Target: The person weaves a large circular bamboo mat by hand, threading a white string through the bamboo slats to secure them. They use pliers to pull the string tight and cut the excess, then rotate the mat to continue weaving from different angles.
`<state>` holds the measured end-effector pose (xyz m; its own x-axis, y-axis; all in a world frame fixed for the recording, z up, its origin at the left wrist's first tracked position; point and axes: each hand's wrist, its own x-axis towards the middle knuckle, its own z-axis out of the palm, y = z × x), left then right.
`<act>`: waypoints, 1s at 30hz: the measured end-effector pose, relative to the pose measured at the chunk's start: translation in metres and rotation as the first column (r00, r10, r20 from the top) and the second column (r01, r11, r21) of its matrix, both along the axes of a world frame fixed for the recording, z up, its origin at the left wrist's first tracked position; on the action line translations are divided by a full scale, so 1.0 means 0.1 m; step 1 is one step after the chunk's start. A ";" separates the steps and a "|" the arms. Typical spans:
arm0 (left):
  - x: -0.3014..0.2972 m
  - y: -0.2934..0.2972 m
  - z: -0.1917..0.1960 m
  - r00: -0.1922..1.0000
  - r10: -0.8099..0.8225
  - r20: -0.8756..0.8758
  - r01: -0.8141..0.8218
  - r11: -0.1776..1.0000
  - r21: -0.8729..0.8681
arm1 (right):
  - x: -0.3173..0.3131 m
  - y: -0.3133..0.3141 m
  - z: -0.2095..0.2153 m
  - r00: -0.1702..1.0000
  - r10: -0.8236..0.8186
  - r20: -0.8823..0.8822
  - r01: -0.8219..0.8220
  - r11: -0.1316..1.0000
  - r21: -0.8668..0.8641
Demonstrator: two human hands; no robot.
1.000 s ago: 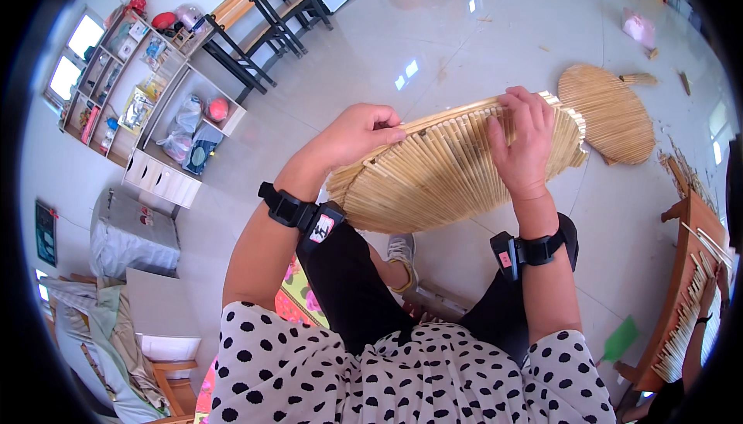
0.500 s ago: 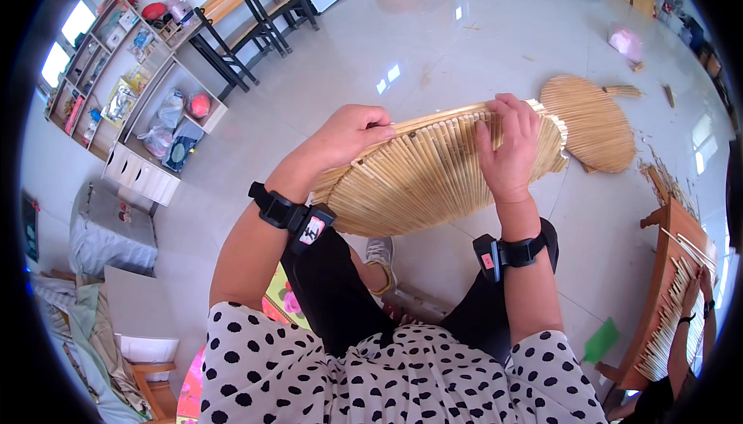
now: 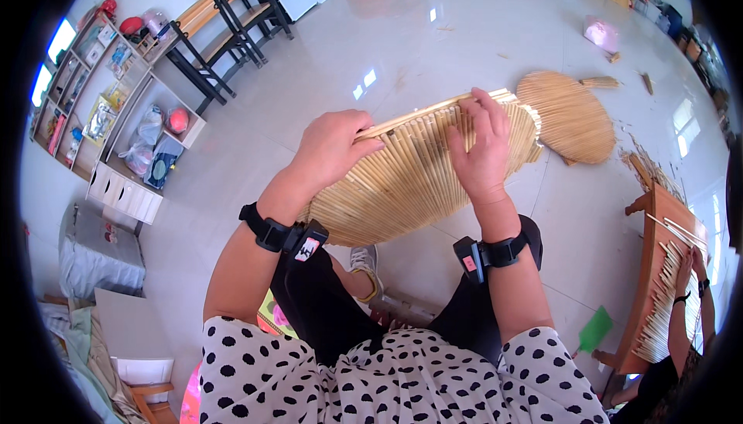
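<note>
panel of straw-coloured stalks (image 3: 395,184), mid-frame, tilted above the wearer's dark-trousered knees; stalks run side by side beneath a straight upper rim. left hand (image 3: 333,145) grasps that rim toward its left end, thumb on the near side. right hand (image 3: 485,145) grips the same rim farther right, fingers at the top, thumb spread lower against the face. black straps on both wrists.

beyond, right of centre: rounded panel (image 3: 573,122) of similar stalks, flat on the floor. right edge of frame: orange-brown table (image 3: 638,288) bearing pale stalks, a co-worker's hands (image 3: 685,269) over them; what they grasp, i cannot tell. green paddle (image 3: 594,329) lower right. upper left: shelving (image 3: 116,102), cluttered.
</note>
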<state>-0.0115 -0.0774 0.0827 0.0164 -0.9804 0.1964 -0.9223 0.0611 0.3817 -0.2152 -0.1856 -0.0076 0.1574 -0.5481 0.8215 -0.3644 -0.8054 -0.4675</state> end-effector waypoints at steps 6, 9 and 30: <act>0.02 -0.05 -0.03 1.000 0.001 -0.005 -0.002 0.999 -0.044 | 0.02 0.03 -0.05 0.981 -0.058 0.182 0.032 0.989 0.144; -0.02 -0.05 0.03 1.000 0.024 -0.019 -0.024 1.000 0.002 | -0.01 0.00 -0.06 0.971 -0.170 0.167 0.151 0.981 0.125; 0.04 -0.57 -0.19 0.928 0.100 -0.358 -0.094 0.995 0.035 | -0.02 -0.01 0.00 0.996 0.015 0.082 -0.021 0.997 0.069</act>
